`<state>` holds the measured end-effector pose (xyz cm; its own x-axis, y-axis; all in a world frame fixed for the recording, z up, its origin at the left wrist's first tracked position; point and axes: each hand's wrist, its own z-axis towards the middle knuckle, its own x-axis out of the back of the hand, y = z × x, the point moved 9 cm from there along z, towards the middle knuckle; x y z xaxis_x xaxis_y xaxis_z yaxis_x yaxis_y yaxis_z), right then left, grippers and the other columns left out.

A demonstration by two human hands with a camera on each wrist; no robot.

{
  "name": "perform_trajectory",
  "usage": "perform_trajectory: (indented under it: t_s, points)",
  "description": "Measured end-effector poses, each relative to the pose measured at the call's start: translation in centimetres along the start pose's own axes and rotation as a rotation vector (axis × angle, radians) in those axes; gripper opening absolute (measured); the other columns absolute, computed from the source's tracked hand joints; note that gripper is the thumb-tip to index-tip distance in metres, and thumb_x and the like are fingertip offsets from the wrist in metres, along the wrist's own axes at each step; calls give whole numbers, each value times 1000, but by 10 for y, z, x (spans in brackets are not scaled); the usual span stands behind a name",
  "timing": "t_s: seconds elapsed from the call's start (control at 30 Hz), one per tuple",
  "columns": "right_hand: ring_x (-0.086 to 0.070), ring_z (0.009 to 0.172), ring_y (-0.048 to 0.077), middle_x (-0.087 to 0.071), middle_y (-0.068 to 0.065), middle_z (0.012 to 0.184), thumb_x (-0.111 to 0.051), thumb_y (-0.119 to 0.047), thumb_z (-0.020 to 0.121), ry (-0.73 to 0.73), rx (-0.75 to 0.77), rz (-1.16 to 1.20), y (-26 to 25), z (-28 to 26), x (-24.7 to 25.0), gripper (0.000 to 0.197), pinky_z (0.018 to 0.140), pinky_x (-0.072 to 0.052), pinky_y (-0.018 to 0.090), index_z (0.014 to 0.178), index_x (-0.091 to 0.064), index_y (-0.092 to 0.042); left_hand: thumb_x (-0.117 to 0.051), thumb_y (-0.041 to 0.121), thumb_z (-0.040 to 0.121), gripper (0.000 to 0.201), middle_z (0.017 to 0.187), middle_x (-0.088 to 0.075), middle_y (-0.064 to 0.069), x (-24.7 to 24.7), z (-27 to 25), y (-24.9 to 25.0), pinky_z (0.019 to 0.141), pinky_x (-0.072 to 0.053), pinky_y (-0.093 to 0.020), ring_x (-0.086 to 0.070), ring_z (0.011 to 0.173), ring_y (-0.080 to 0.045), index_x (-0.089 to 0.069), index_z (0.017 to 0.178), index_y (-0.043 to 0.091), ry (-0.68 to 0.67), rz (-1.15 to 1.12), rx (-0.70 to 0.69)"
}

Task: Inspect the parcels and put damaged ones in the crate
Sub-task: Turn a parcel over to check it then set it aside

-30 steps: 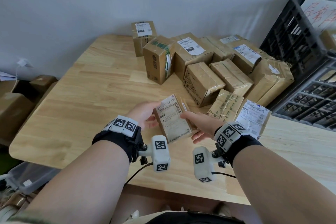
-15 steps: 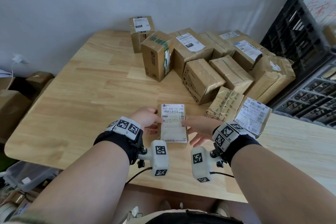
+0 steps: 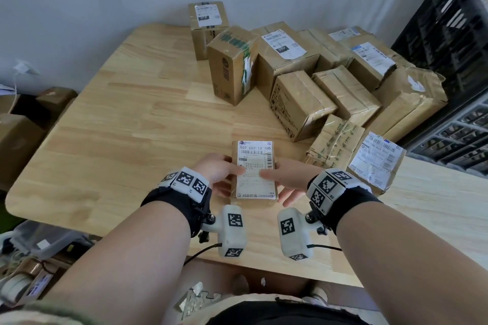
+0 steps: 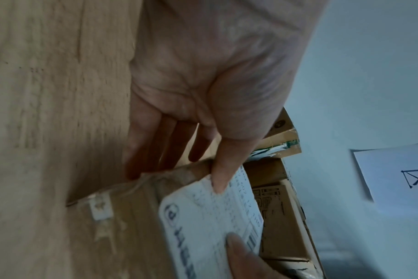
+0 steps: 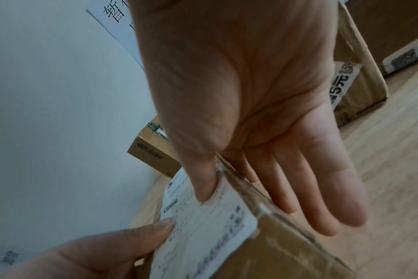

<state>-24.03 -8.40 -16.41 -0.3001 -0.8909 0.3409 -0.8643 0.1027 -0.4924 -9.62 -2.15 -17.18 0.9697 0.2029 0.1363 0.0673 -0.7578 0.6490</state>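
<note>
A small brown parcel with a white shipping label facing up sits between my two hands near the table's front edge. My left hand holds its left side, thumb on the label and fingers underneath, as the left wrist view shows: left hand, parcel. My right hand holds the right side the same way, thumb on the label and straight fingers along and under the edge: right hand, parcel. A black crate stands at the far right.
Several taped parcels are piled at the table's back right, among them a green-taped box, a crumpled one and a flat labelled one. A grey crate lies below the black one. Bare wood spreads left.
The small parcel was tilted up on edge between my hands; both hands have turned it flat, label up, and squared it toward me.
</note>
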Motion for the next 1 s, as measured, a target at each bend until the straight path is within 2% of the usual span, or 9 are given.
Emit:
perform_trajectory:
  t_s: [0.13, 0.3, 0.47, 0.57, 0.63, 0.7, 0.77, 0.87, 1.0]
  points:
    - [-69, 89, 25, -59, 12, 136, -41, -39, 104, 2, 21, -64, -5, 2, 0, 45, 67, -61, 30, 146, -42, -20, -65, 9, 90, 12, 96, -72, -13, 2, 3, 3, 81, -57, -51, -70, 87, -32, -65, 102, 10, 40, 77, -20]
    - [-66, 76, 17, -62, 9, 131, -42, -35, 104, 33, 38, -95, -9, 1, 1, 41, 71, -60, 31, 143, -45, -20, -64, 10, 89, 13, 95, -72, -14, 2, 6, 5, 80, -58, -52, -71, 86, -34, -66, 102, 8, 57, 146, -27]
    - [-68, 85, 25, -60, 13, 133, -41, -40, 104, 24, 18, -56, -5, -2, -1, 47, 65, -60, 32, 146, -42, -19, -60, 25, 94, 12, 96, -70, -11, -3, 0, -2, 81, -58, -50, -70, 86, -33, -62, 102, 17, -14, 189, 16]
    - [-67, 102, 32, -65, 14, 123, -39, -45, 103, 0, -19, 31, 3, -6, -6, 51, 79, -59, 42, 143, -43, -15, -53, 44, 96, 31, 101, -69, -13, -10, -4, -15, 84, -58, -47, -70, 89, -34, -58, 110, 16, -62, 192, 84]
    - [-64, 110, 33, -65, 14, 123, -40, -47, 103, -10, -11, 65, 5, -10, -9, 52, 90, -56, 46, 143, -43, -15, -50, 49, 96, 39, 103, -69, -14, -12, -4, -19, 87, -56, -48, -70, 91, -34, -58, 112, 15, -59, 191, 92]
    - [-63, 112, 31, -63, 12, 128, -45, -49, 100, -17, 27, 57, 3, -13, -7, 52, 93, -55, 47, 142, -43, -19, -47, 51, 96, 43, 106, -68, -16, -10, -6, -19, 90, -55, -48, -69, 94, -36, -57, 115, 14, -56, 169, 85]
    - [-65, 107, 27, -62, 9, 131, -59, -50, 93, -9, 72, 33, -3, -17, 0, 58, 90, -57, 44, 142, -43, -25, -44, 53, 96, 46, 106, -68, -17, -8, -10, -11, 87, -54, -44, -69, 93, -38, -58, 117, 14, -57, 95, 50]
    - [-65, 102, 22, -57, 8, 137, -77, -41, 81, 25, 118, -10, -12, -23, 14, 82, 86, -58, 41, 149, -33, -27, -39, 62, 94, 52, 96, -69, -17, 1, -19, 7, 78, -52, -38, -68, 77, -32, -60, 110, 16, -16, 2, -6]
    - [-62, 102, 19, -55, 8, 136, -80, -41, 77, 90, 174, -24, -26, -33, 32, 96, 86, -58, 39, 153, -25, -25, -35, 71, 90, 57, 100, -70, -17, 9, -30, 35, 79, -48, -35, -65, 78, -28, -58, 105, 20, 17, -28, -62]
